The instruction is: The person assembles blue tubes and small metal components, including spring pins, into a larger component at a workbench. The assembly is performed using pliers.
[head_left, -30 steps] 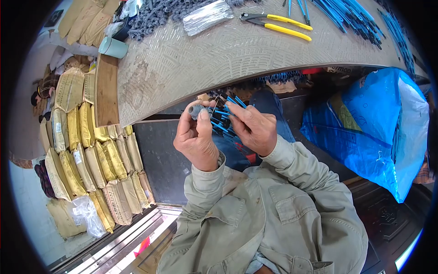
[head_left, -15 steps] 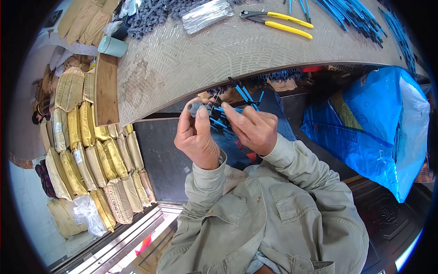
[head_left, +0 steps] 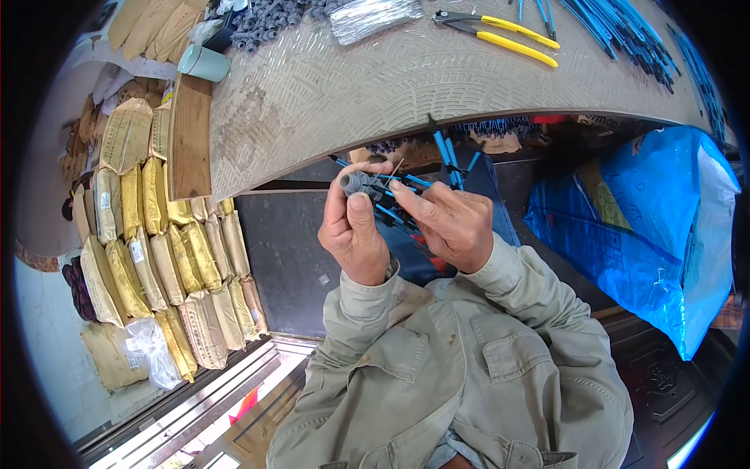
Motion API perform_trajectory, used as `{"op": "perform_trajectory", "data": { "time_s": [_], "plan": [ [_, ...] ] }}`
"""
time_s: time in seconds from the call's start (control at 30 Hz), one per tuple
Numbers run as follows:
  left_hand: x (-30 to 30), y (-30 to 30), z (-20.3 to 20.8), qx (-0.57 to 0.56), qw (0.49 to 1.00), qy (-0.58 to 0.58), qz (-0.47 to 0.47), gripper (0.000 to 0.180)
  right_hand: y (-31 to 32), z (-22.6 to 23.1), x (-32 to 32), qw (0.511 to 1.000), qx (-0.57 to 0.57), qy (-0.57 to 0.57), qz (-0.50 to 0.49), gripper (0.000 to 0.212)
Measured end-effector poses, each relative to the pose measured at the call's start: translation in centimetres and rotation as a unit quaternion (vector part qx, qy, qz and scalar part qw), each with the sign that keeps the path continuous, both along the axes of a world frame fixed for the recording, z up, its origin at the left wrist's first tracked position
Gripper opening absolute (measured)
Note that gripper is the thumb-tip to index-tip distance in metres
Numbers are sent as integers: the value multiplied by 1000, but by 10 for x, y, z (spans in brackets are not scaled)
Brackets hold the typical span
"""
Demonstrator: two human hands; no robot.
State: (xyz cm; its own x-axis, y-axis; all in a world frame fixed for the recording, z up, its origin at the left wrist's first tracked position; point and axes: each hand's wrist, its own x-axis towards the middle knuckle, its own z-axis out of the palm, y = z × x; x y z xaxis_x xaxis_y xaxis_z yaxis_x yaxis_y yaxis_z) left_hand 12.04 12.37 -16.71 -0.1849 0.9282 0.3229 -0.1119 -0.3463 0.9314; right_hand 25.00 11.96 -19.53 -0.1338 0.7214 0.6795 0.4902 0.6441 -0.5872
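Note:
My left hand (head_left: 355, 236) is closed, thumb and fingers round a grey ribbed plastic fitting (head_left: 355, 184) with a round hollow end. Close beside it my right hand (head_left: 451, 225) pinches, its thumb and index finger near a thin wire (head_left: 395, 170) that sticks up by the fitting. Several thin blue rods (head_left: 449, 153) with black ends fan out between and behind the hands, over my lap. Which of them the right hand grips is partly hidden by its fingers.
Before me curves a worn tabletop (head_left: 312, 117) with yellow-handled pliers (head_left: 516, 39), a bundle of silvery wires (head_left: 375, 19), grey fittings (head_left: 269, 23) and blue rods (head_left: 625, 39). A big blue plastic bag (head_left: 625, 227) stands at right. Stacked paper packages (head_left: 160, 242) and a pale green cup (head_left: 205, 62) are at left.
The view has shifted a little, so the table and hands sit slightly further right. Both hands keep their hold; the thin wire now shows upright between them.

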Motion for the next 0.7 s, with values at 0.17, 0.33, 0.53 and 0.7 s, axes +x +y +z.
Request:
{"op": "perform_trajectory", "data": {
  "time_s": [0.17,0.33,0.53,0.7],
  "plan": [
    [-2,-3,0,11,998,57,2,41,-1,4,3,1000,19,-19,9,53],
    [4,-6,-2,19,996,82,-6,46,-9,6,8,998,37,-49,8,57],
    [12,-8,-8,66,994,89,-10,45,-16,5,9,998,27,-52,1,58],
    [9,-9,-6,33,990,130,37,42,-15,4,6,999,15,-48,21,50]
  ]
}}
